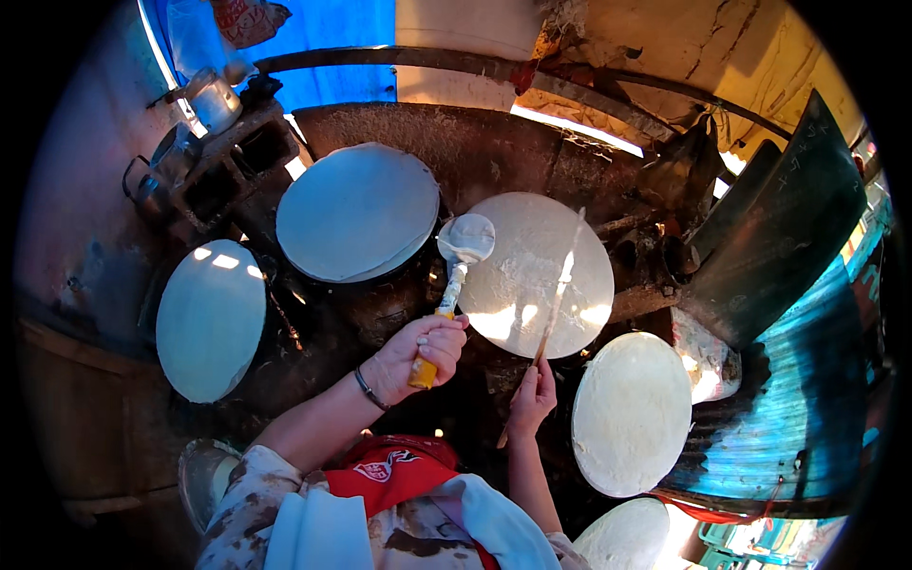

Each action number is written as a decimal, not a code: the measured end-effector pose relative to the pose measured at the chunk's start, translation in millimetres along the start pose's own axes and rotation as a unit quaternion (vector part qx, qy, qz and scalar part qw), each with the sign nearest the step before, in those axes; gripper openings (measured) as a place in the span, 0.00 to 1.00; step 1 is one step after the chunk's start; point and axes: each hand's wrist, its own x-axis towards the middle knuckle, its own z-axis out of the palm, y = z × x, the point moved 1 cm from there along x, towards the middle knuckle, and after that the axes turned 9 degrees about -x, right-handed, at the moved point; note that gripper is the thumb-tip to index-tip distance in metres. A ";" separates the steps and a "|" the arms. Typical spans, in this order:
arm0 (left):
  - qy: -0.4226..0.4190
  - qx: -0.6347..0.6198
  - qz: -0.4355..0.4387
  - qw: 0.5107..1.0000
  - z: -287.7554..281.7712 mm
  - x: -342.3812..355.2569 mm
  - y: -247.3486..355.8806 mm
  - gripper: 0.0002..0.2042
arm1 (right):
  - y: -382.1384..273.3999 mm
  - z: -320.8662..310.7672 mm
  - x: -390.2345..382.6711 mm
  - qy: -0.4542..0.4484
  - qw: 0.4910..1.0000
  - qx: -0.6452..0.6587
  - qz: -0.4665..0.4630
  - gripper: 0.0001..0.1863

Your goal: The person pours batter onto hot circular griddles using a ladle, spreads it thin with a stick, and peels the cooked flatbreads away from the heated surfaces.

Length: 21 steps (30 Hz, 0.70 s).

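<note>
Gripping the yellow handle of a batter-coated ladle [463, 249], my left hand [415, 353] is closed tight around it, and the ladle's round white head hangs at the left edge of the middle griddle [532, 275] — a round plate spread with a pale, thin sheet. My right hand [532, 394] pinches a long thin stick [556, 294] between fingers and thumb; the stick slants up across that same sheet. Another covered griddle [356, 211] sits up and to the left, a third [211, 318] lies far left, and a fourth [632, 413] is just beside my right hand. Two metal kettles [180, 123] stand on a sooty block at upper left.
</note>
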 end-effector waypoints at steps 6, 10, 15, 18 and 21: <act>0.053 0.318 0.099 0.941 9.7 -30.6 -20.8 0.07 | 18.2 -28.6 8.8 -0.086 0.855 -0.477 -0.184 0.17; 0.066 0.343 0.137 0.927 -1.3 -54.3 -14.4 0.13 | 16.3 -36.1 90.3 -0.022 0.861 -0.498 -0.096 0.14; 0.036 0.112 0.126 0.985 -55.2 -112.9 3.4 0.14 | 50.1 -38.6 87.6 0.063 0.946 -0.316 0.029 0.12; 0.040 0.087 0.153 0.984 -77.8 -151.0 5.8 0.13 | 58.6 20.1 -13.3 0.031 0.997 -0.065 0.042 0.12; 0.040 0.074 0.182 0.980 -82.9 -180.0 6.4 0.13 | 34.9 53.4 -46.3 -0.164 0.967 -0.195 -0.022 0.20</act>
